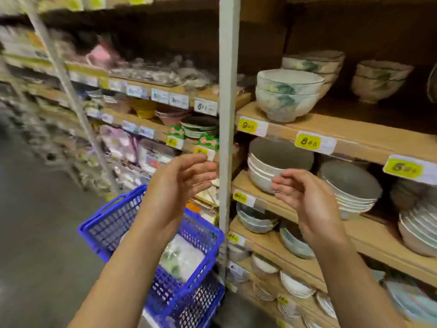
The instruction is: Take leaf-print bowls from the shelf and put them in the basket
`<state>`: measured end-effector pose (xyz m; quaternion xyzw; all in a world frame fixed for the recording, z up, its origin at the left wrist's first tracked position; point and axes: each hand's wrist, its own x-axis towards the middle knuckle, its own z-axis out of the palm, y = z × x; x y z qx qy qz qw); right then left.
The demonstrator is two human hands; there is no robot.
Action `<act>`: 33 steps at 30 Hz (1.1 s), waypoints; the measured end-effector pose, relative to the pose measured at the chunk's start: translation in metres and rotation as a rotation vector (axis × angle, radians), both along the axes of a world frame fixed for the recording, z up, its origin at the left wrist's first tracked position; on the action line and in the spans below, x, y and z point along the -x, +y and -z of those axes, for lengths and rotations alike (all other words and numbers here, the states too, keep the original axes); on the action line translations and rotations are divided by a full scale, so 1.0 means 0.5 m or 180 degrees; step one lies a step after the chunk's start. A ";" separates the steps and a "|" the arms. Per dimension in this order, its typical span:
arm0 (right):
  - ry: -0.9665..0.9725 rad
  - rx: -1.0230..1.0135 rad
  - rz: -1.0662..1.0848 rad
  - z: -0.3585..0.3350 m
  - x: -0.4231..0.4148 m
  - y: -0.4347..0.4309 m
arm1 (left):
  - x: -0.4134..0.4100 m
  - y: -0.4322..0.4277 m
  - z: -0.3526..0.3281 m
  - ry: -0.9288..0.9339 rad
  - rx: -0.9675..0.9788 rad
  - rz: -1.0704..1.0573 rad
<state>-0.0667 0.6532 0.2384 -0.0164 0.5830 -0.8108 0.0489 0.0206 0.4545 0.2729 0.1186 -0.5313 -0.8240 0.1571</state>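
Note:
Two stacked leaf-print bowls (287, 94) stand at the front of the upper wooden shelf (350, 136), with more leaf-print stacks behind them (314, 63) and to the right (379, 79). A blue plastic basket (132, 223) sits on the floor at lower centre, holding at least one leaf-print bowl (181, 259). My left hand (179, 185) is raised above the basket, palm facing right, fingers apart and empty. My right hand (305, 197) is raised in front of the lower shelves, fingers curled loosely, holding nothing. Both hands are well below the front leaf-print stack.
A grey upright post (228, 114) divides the shelving between my hands. Grey-and-white bowls (279, 162) and plates (352, 185) fill the shelf below, with more dishes further down. Yellow price tags (307, 141) line the shelf edges. The aisle floor (35, 221) lies to the left.

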 end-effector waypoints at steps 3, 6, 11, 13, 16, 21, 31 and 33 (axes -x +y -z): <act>-0.0178 -0.0134 -0.0274 0.042 -0.041 -0.089 | -0.067 -0.099 0.052 -0.0404 0.0072 -0.0496; -0.0421 -0.0317 -0.0610 0.092 -0.073 -0.181 | -0.122 -0.193 0.114 -0.0776 -0.0007 -0.0874; -0.0732 -0.0593 -0.0974 0.183 -0.080 -0.310 | -0.168 -0.313 0.213 -0.1243 0.0004 -0.1200; -0.0798 -0.0728 -0.1159 0.219 -0.069 -0.360 | -0.174 -0.355 0.245 -0.1371 -0.0009 -0.1313; -0.0919 -0.0886 -0.1447 0.272 -0.040 -0.447 | -0.160 -0.421 0.278 -0.1585 0.0053 -0.1530; -0.1162 -0.1262 -0.1859 0.352 0.003 -0.580 | -0.104 -0.512 0.319 -0.2038 0.0388 -0.1520; -0.1838 -0.1751 -0.2182 0.493 0.043 -0.721 | -0.008 -0.658 0.442 -0.2703 0.1314 -0.0963; -0.1954 -0.1756 -0.2157 0.513 0.043 -0.734 | 0.022 -0.690 0.465 -0.2770 0.1504 -0.0818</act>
